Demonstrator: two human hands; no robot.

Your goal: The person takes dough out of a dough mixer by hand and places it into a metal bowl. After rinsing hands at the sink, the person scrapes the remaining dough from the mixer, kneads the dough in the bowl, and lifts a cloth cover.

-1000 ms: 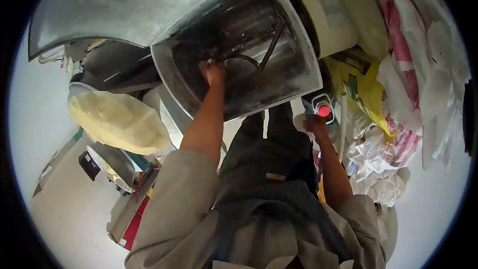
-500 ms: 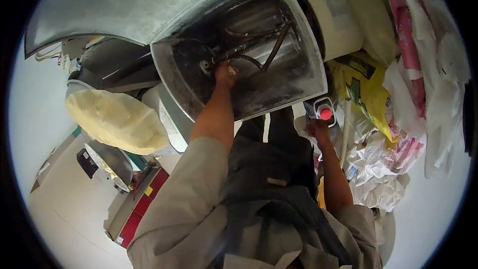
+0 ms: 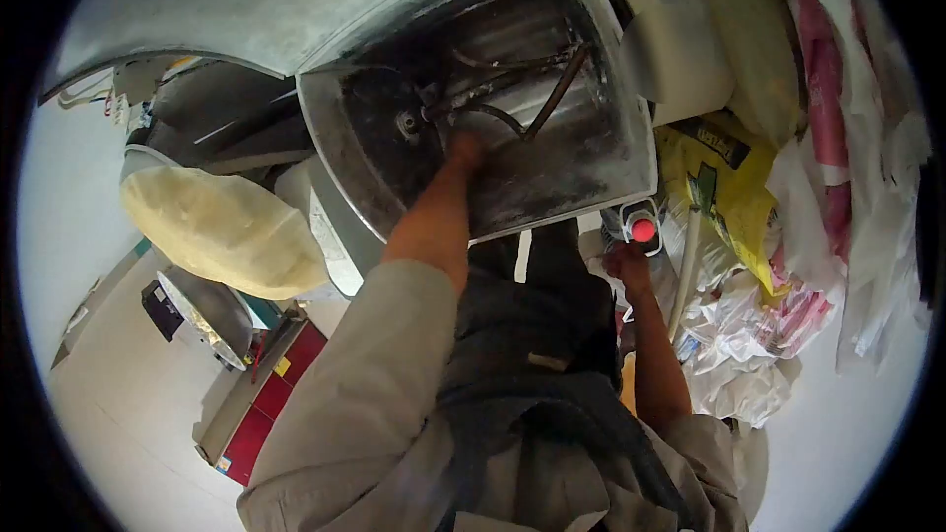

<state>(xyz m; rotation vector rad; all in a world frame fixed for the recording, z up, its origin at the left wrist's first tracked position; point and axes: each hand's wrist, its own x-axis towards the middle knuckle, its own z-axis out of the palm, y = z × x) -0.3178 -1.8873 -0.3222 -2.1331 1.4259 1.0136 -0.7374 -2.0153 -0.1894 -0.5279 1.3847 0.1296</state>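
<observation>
My left hand (image 3: 465, 150) reaches down inside a metal mixing tub (image 3: 320, 153), near the wall closest to me. It is blurred but looks closed; whatever it holds is hard to make out. Just beyond it, a dark bent mixing bar (image 3: 557, 94) runs across the tub from a round hub (image 3: 407, 125) on the left wall. Outside the tub, on the right, my right hand (image 3: 627, 262) hangs with curled fingers next to a clear jug with a red cap (image 3: 642, 230). Whether it grips the jug is hidden.
A metal lid (image 3: 227, 0) rises at the upper left. A cream cloth-covered round thing (image 3: 222, 232) is on the left, above a red cabinet (image 3: 271, 414). On the right are a pale bucket (image 3: 680, 39), a yellow bag (image 3: 724, 187) and crumpled plastic bags (image 3: 739, 335).
My left hand has moved slightly right and down, away from the mixing bar's hub. A pale bit seen at its fingers earlier no longer shows. My right hand stays by the jug.
</observation>
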